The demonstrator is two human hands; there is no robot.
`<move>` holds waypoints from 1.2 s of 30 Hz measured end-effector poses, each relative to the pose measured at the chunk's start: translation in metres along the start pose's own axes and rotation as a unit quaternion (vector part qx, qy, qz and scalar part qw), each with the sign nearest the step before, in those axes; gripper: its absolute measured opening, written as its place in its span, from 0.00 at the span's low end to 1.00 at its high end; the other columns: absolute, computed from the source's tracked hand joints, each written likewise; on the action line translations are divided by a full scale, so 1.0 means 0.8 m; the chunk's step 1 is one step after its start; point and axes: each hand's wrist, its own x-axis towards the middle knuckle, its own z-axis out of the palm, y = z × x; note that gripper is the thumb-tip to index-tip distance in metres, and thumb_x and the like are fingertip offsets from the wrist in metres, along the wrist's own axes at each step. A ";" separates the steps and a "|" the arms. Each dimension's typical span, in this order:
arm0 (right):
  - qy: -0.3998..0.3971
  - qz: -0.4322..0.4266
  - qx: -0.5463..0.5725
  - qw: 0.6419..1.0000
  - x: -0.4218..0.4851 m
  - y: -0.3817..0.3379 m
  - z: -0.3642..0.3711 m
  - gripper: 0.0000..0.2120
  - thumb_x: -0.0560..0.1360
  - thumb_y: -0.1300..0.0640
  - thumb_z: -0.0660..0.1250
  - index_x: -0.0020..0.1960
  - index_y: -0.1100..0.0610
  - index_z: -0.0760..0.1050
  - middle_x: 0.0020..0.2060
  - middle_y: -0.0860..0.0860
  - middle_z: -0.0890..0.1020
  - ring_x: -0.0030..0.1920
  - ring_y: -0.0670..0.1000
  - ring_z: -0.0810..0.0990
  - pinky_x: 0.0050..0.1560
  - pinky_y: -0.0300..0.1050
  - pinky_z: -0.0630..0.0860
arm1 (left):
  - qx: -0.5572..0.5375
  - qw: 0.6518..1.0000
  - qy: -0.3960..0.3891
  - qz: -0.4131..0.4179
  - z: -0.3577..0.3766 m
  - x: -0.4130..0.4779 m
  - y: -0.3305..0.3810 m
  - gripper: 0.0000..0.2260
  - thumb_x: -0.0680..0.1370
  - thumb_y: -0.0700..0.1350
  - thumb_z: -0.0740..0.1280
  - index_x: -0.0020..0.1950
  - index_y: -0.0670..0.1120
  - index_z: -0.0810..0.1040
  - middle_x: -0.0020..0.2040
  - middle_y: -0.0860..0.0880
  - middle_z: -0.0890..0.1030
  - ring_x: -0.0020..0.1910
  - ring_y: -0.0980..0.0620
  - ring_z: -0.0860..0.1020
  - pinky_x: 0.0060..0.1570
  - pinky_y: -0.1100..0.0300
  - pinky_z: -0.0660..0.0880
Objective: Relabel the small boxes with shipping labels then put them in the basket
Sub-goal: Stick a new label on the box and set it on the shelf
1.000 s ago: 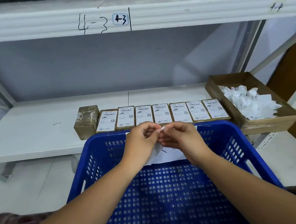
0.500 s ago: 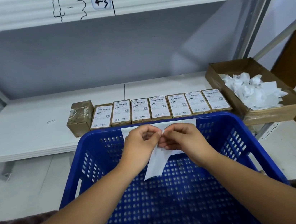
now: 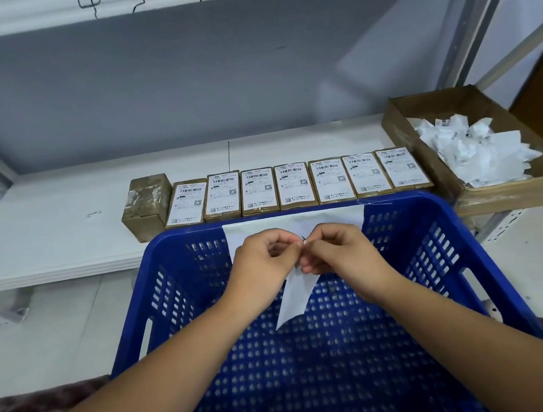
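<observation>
My left hand (image 3: 264,265) and my right hand (image 3: 339,255) meet fingertip to fingertip over the far part of the blue basket (image 3: 442,252). Both pinch the top of a white shipping label sheet (image 3: 294,301), which hangs down between them with a pointed lower corner. A row of several small brown boxes with white printed labels (image 3: 295,185) lies flat on the white shelf just behind the basket. One bare brown box (image 3: 147,206) without a label stands at the row's left end.
An open cardboard tray (image 3: 517,192) with crumpled white paper scraps (image 3: 477,151) sits at the right of the shelf (image 3: 42,229). A white sheet (image 3: 340,215) is taped on the basket's far rim. A shelf board marked with handwriting runs overhead.
The view has tilted downward and moved closer. More of the white label sheet hangs below my hands than a second ago. Both hands stay pinched together at the same spot.
</observation>
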 end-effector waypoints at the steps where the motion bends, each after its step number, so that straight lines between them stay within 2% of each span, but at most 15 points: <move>1: -0.004 -0.005 -0.011 1.000 0.000 0.000 0.001 0.09 0.78 0.68 0.63 0.40 0.64 0.77 0.32 0.55 0.83 0.33 0.48 0.81 0.40 0.39 0.79 | -0.003 1.000 -0.003 0.001 -0.001 0.000 0.001 0.05 0.76 0.42 0.70 0.41 0.51 0.81 0.40 0.52 0.83 0.43 0.56 0.81 0.48 0.65 0.76; 4: -0.011 -0.016 -0.034 0.999 -0.002 -0.002 0.003 0.10 0.78 0.68 0.63 0.38 0.63 0.76 0.31 0.53 0.83 0.32 0.47 0.81 0.39 0.37 0.78 | -0.013 1.000 -0.008 -0.001 -0.001 -0.002 0.003 0.04 0.76 0.43 0.70 0.41 0.49 0.82 0.38 0.51 0.83 0.41 0.55 0.81 0.48 0.61 0.77; 8: -0.013 -0.029 -0.048 0.998 -0.004 -0.003 0.002 0.11 0.76 0.70 0.62 0.37 0.62 0.76 0.29 0.51 0.82 0.31 0.46 0.80 0.37 0.36 0.77 | -0.009 1.000 -0.008 -0.020 0.000 -0.001 0.000 0.06 0.77 0.44 0.68 0.42 0.47 0.82 0.39 0.48 0.84 0.43 0.47 0.82 0.53 0.48 0.78; 10: -0.008 -0.032 -0.048 0.998 -0.004 -0.003 0.002 0.11 0.76 0.71 0.62 0.37 0.63 0.76 0.28 0.51 0.82 0.30 0.46 0.79 0.36 0.36 0.77 | -0.013 1.000 -0.013 -0.025 0.001 -0.001 0.001 0.07 0.78 0.44 0.67 0.42 0.46 0.82 0.39 0.47 0.84 0.44 0.45 0.82 0.53 0.46 0.78; 13: 0.005 -0.026 -0.040 0.999 -0.004 -0.002 0.001 0.13 0.76 0.71 0.60 0.35 0.63 0.75 0.27 0.51 0.80 0.29 0.46 0.77 0.35 0.37 0.75 | -0.034 0.998 -0.005 -0.046 0.001 -0.001 0.004 0.08 0.80 0.42 0.64 0.43 0.47 0.80 0.40 0.47 0.82 0.42 0.49 0.81 0.48 0.56 0.79; 15: 0.023 -0.011 -0.016 1.000 -0.002 0.000 -0.002 0.15 0.76 0.71 0.58 0.32 0.62 0.72 0.25 0.51 0.78 0.28 0.46 0.75 0.33 0.37 0.74 | -0.057 0.996 0.020 -0.072 -0.001 0.000 0.005 0.09 0.81 0.42 0.62 0.43 0.47 0.77 0.39 0.51 0.80 0.37 0.57 0.79 0.40 0.64 0.75; 17: 0.043 0.003 0.003 0.999 0.001 0.002 -0.007 0.17 0.77 0.70 0.58 0.30 0.61 0.69 0.24 0.49 0.76 0.27 0.46 0.72 0.32 0.37 0.72 | -0.079 0.990 0.042 -0.109 -0.004 0.003 0.003 0.09 0.82 0.43 0.60 0.44 0.45 0.76 0.39 0.51 0.79 0.31 0.61 0.76 0.33 0.66 0.70; 19: 0.064 0.012 0.008 0.998 0.003 0.004 -0.012 0.17 0.77 0.69 0.58 0.30 0.61 0.68 0.23 0.49 0.74 0.28 0.46 0.70 0.32 0.37 0.70 | -0.137 0.976 0.049 -0.161 -0.009 0.007 0.002 0.09 0.82 0.43 0.59 0.46 0.43 0.76 0.42 0.48 0.78 0.27 0.59 0.75 0.28 0.66 0.68; 21: 0.084 0.023 0.005 0.996 0.006 0.006 -0.016 0.16 0.77 0.68 0.58 0.31 0.61 0.67 0.23 0.48 0.72 0.28 0.47 0.69 0.33 0.38 0.69 | -0.242 0.945 0.056 -0.211 -0.013 0.009 0.006 0.08 0.83 0.42 0.58 0.47 0.41 0.75 0.42 0.45 0.77 0.25 0.58 0.77 0.24 0.67 0.68; 23: 0.107 0.038 0.005 0.994 0.008 0.007 -0.021 0.15 0.76 0.67 0.58 0.31 0.62 0.68 0.23 0.49 0.71 0.28 0.48 0.68 0.33 0.39 0.69 | -0.336 0.909 0.072 -0.237 -0.017 0.011 0.010 0.07 0.82 0.40 0.58 0.49 0.39 0.74 0.41 0.43 0.76 0.27 0.55 0.81 0.24 0.67 0.73; 25: 0.127 0.054 0.003 0.990 0.009 0.008 -0.024 0.15 0.76 0.67 0.59 0.30 0.61 0.70 0.23 0.49 0.71 0.29 0.49 0.68 0.32 0.39 0.70 | -0.381 0.890 0.084 -0.237 -0.019 0.012 0.010 0.07 0.82 0.39 0.58 0.51 0.38 0.72 0.43 0.41 0.76 0.31 0.51 0.83 0.29 0.65 0.77; 29: 0.118 0.096 -0.007 0.988 0.008 0.007 -0.022 0.12 0.79 0.61 0.59 0.39 0.60 0.76 0.31 0.52 0.78 0.34 0.51 0.75 0.38 0.41 0.74 | -0.301 0.932 0.076 -0.186 -0.014 0.010 0.013 0.08 0.83 0.40 0.56 0.47 0.41 0.71 0.40 0.44 0.73 0.36 0.49 0.84 0.37 0.63 0.81; 32: 0.079 0.115 0.007 0.990 0.005 0.003 -0.012 0.12 0.82 0.51 0.56 0.50 0.54 0.77 0.43 0.52 0.82 0.43 0.51 0.81 0.47 0.45 0.77 | -0.218 0.964 0.055 -0.141 -0.007 0.005 0.020 0.09 0.83 0.42 0.55 0.46 0.43 0.71 0.45 0.43 0.76 0.38 0.51 0.84 0.42 0.63 0.81; 34: 0.063 0.081 -0.015 0.995 0.000 0.001 -0.007 0.12 0.81 0.45 0.58 0.51 0.50 0.76 0.45 0.49 0.82 0.47 0.49 0.82 0.53 0.48 0.78 | -0.190 0.974 0.043 -0.113 -0.003 0.001 0.021 0.09 0.83 0.44 0.55 0.48 0.44 0.72 0.46 0.43 0.78 0.40 0.52 0.84 0.43 0.64 0.80; 36: 0.049 0.036 -0.045 0.997 -0.004 0.000 -0.005 0.12 0.79 0.45 0.63 0.51 0.53 0.78 0.45 0.50 0.84 0.46 0.47 0.83 0.54 0.48 0.78 | -0.189 0.977 0.025 -0.096 -0.001 -0.003 0.020 0.10 0.82 0.47 0.57 0.48 0.44 0.75 0.43 0.45 0.81 0.43 0.51 0.84 0.45 0.64 0.80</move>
